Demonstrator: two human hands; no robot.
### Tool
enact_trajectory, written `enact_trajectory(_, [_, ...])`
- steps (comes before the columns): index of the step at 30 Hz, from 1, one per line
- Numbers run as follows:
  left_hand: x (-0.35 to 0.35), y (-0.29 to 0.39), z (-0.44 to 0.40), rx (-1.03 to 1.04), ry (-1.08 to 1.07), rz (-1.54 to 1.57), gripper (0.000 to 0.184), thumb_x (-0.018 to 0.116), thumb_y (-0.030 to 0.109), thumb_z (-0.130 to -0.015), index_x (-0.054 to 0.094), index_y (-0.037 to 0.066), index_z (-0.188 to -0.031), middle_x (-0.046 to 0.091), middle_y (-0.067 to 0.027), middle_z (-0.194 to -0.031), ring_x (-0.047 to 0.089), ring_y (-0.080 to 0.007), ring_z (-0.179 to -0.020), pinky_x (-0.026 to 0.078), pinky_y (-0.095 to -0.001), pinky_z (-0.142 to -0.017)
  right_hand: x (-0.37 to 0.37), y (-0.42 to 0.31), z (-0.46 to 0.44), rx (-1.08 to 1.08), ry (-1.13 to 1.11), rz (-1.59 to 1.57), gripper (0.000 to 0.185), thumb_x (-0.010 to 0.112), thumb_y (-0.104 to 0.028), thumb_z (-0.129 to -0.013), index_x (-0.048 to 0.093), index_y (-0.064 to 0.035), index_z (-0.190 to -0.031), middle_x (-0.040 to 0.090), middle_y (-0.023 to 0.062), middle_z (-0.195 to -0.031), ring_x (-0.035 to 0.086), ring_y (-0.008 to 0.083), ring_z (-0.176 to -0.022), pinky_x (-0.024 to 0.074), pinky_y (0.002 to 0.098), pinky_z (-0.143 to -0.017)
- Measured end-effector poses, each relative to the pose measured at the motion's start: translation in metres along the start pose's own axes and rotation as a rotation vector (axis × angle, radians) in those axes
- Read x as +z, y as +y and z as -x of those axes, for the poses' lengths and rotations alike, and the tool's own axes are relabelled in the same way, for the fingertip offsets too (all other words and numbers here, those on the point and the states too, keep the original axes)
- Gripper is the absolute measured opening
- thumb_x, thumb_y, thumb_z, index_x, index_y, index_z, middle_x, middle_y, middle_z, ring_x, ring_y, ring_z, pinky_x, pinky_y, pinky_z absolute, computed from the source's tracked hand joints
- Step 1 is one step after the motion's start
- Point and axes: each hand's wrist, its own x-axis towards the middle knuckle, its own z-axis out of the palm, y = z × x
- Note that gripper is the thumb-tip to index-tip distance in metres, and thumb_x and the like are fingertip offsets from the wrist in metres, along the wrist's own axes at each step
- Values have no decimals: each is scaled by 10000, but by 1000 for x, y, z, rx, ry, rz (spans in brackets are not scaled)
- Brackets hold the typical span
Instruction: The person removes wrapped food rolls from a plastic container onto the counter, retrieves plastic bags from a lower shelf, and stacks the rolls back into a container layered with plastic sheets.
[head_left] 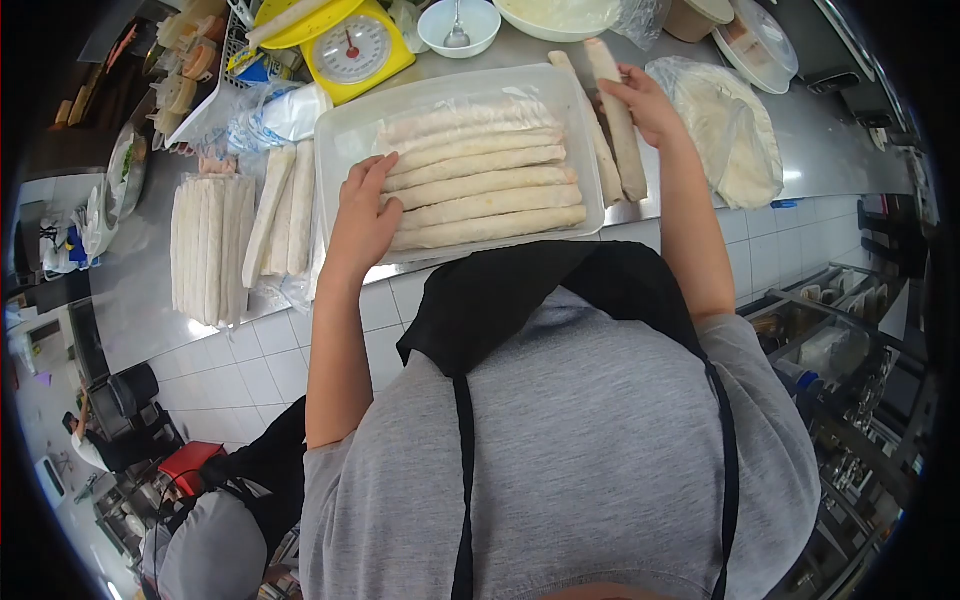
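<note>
My right hand [648, 103] is closed around the upper part of a long pale dough roll [618, 130], held upright in view just right of the plastic tub. Another long roll [588, 120] lies beside it along the tub's right wall. Inside the translucent plastic tub [345, 105], several floury dough rolls [485, 187] lie side by side, with clear plastic film [470, 120] over the far ones. My left hand [365, 215] rests at the left ends of these rolls, fingers and thumb apart, touching them without visibly gripping one.
Left of the tub lie loose rolls [278, 215] and a bundle of rolls [210, 245] at the steel table's edge. A yellow scale [355, 50] and a bowl with a spoon [458, 28] stand behind. A plastic-wrapped pale mass [725, 130] sits right. Another person [215, 535] is at lower left.
</note>
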Motion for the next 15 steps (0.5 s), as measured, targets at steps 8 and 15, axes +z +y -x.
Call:
enact_trajectory(8, [0, 3, 0, -3, -2, 12, 505, 493, 51, -758, 475, 56, -1263, 425, -161, -1296, 393, -341, -1194, 344, -381, -1004, 3, -111, 57, -503, -170, -388, 435, 622, -135, -845, 442, -44, -1230, 567, 68, -1051, 602, 171, -877, 523, 321, -743])
enact_trajectory(15, [1, 2, 1, 9, 15, 12, 505, 489, 46, -756, 476, 57, -1261, 432, -157, -1289, 398, -340, -1188, 352, -374, -996, 95, -153, 42, -676, -423, -519, 391, 609, -71, -856, 438, -74, -1208, 548, 38, -1056, 590, 143, -902, 519, 299, -767])
